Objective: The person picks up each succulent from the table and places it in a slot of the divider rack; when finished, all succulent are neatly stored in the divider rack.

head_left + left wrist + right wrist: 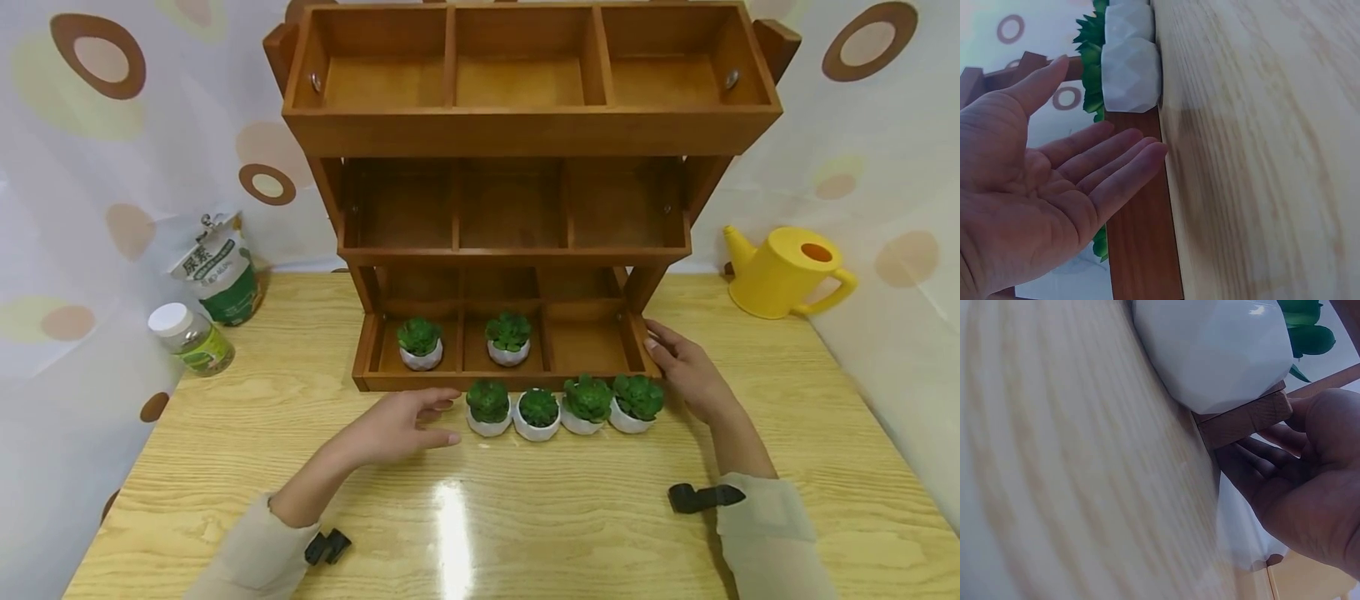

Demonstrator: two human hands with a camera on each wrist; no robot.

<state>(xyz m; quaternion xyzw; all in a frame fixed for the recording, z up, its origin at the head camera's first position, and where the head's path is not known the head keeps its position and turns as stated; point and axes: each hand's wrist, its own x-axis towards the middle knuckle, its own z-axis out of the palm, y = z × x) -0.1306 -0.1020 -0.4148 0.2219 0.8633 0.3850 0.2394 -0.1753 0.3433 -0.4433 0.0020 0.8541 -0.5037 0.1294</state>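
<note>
Several potted succulents in white faceted pots stand in a row before the rack, the leftmost succulent (488, 408) closest to my left hand (401, 427). That hand, palm showing in the left wrist view, holds nothing; its fingers are fairly straight beside the front board (1138, 219). My right hand (690, 371) touches the right end of the wooden rack's (525, 133) bottom tier, fingers along the outer side and thumb near the upper edge in the right wrist view. Two more succulents sit in that tier, one in the left compartment (420, 343), one in the middle (508, 337).
A yellow watering can (780, 271) stands at the back right. On the back left are a green-and-white pouch (222, 275) and a white-lidded jar (192, 339). Patterned cloth (150, 167) hangs behind the wood-grain table (562, 525).
</note>
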